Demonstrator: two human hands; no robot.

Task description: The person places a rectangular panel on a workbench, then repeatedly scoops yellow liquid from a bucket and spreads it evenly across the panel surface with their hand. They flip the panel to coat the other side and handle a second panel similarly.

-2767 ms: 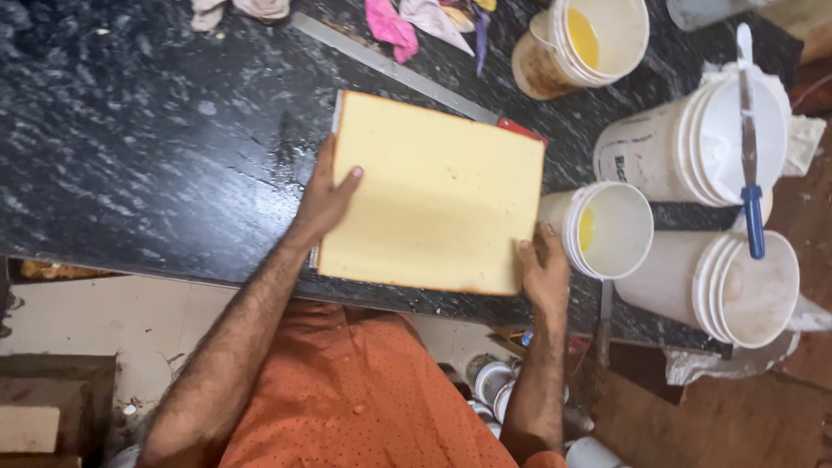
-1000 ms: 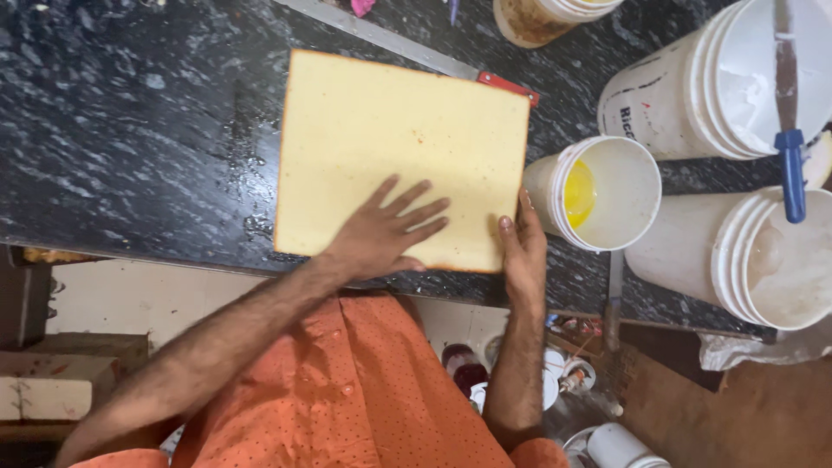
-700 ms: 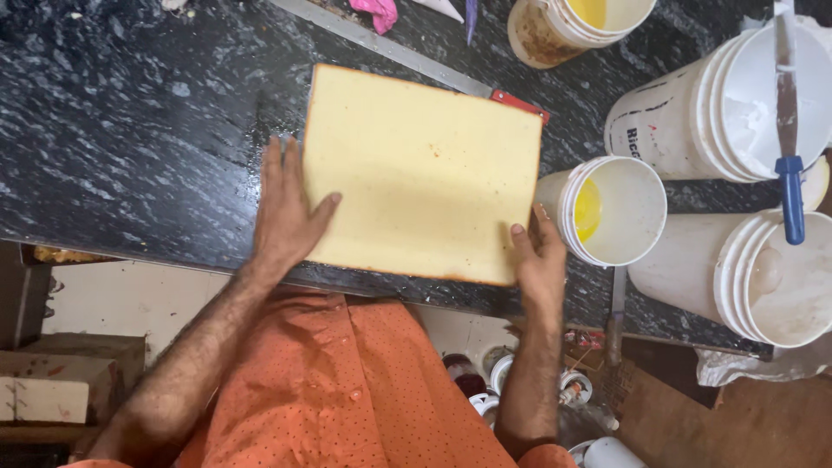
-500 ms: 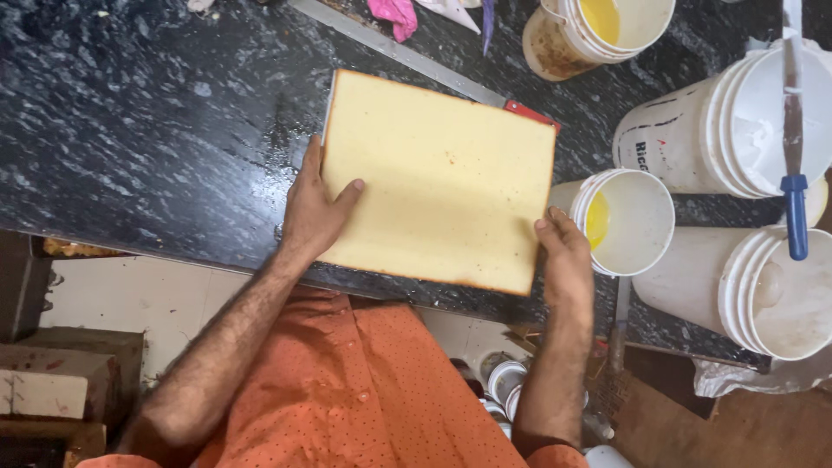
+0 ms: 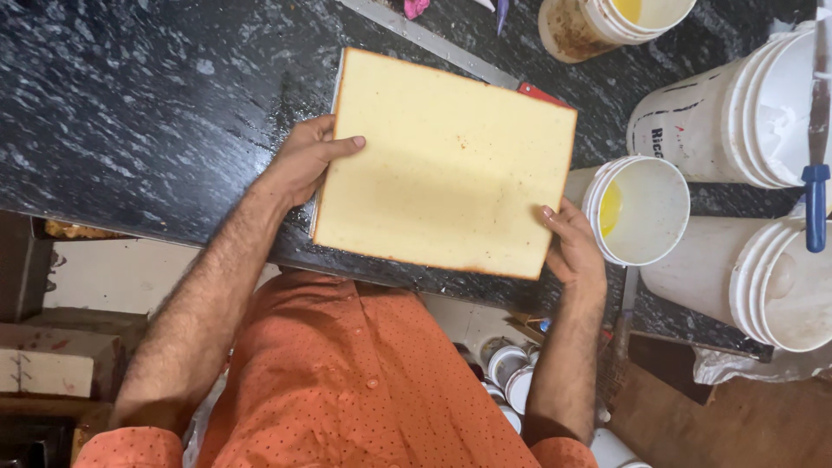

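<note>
We see a dark, white-flecked stone counter running across the top of the view, its near edge just above the orange dotted shirt.

Our left hand rests at the left edge of a square, pale yellow sponge sheet. The thumb lies flat on top of the sheet and the fingers curl down along its side, so the hand grips that edge loosely rather than closing into a fist. The sheet lies flat on the counter, a little skewed, with thin browned edges; its near right corner reaches the counter's front edge.

Behind the sheet a long metal ruler runs slantwise, and a red piece shows at the sheet's far right corner.

Our right hand holds the sheet's near right corner, fingertips touching the side, the hand bent but not shut.

Just beside that hand stands a small white bucket with yellow liquid at the bottom. Farther back is a stained tub, also with yellow inside. At the far right stand two stacks of large white buckets, the nearer stack below it, and a blue-handled spatula lies across the top of the farther one.
</note>
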